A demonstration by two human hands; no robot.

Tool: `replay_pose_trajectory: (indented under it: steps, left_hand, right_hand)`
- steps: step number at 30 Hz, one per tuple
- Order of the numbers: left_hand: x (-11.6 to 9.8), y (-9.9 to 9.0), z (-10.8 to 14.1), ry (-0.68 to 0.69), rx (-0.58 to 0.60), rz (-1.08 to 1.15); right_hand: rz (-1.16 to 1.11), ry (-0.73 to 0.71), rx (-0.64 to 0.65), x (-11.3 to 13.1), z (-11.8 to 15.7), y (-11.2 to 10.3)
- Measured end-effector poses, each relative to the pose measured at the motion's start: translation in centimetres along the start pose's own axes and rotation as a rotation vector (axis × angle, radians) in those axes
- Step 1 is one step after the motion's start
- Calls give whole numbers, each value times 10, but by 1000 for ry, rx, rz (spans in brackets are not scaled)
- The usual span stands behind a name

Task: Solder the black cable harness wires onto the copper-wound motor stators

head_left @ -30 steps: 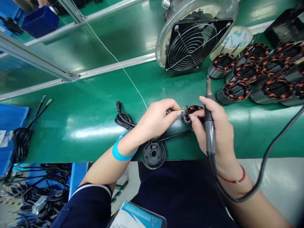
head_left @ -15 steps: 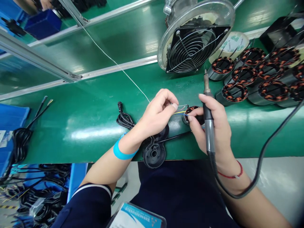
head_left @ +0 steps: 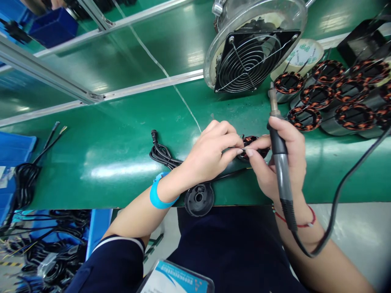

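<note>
A small copper-wound core (head_left: 249, 140) sits on the green surface (head_left: 122, 130) just beyond the fingertips, partly covered by them. At its near left edge, the left hand (head_left: 214, 148) pinches a thin wire (head_left: 243, 149) between thumb and forefinger; the right hand (head_left: 293, 162) brings its thumb and forefinger to the same spot while gripping a soldering iron (head_left: 280, 162) across the palm. The iron's tip points away from the wire, so the wire seems to be in handling by finger, with no heat on it at this moment; whether any lead is already joined cannot be told behind the fingers. A black cable (head_left: 232, 174) runs close to the core's near side, and a round black housing (head_left: 199, 198) lies open by the surface's near edge, apart from the core, so those parts look unassembled. A coiled cable with a plug (head_left: 161, 154) rests left of the forearm, and a pale strand (head_left: 183, 99) slants down to behind the left hand. Farther right stand more wound cores (head_left: 305, 118), grouped beside a tape roll (head_left: 305, 53) and a caged fan (head_left: 247, 67).
</note>
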State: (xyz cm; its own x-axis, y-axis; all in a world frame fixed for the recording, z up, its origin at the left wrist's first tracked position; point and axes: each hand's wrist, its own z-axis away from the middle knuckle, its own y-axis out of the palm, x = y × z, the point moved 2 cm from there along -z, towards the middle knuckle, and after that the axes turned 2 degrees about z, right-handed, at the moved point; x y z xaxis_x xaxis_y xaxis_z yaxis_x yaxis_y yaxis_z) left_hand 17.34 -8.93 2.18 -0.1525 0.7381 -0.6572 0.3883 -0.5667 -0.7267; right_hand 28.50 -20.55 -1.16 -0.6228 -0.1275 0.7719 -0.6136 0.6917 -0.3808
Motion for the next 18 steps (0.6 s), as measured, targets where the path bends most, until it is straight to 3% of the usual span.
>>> replay_pose_trajectory:
  steps: [8,13,18]
  left_hand:
    - [7,3,0,-138,9,90]
    - [9,3,0,-158,1,140]
    - [10,5,-1,-166,27,171]
  right_hand:
    - [62,5,176,-12,10,-7]
    - [139,109,67,-16,11,1]
    - [124,75,-7,-9,17,-3]
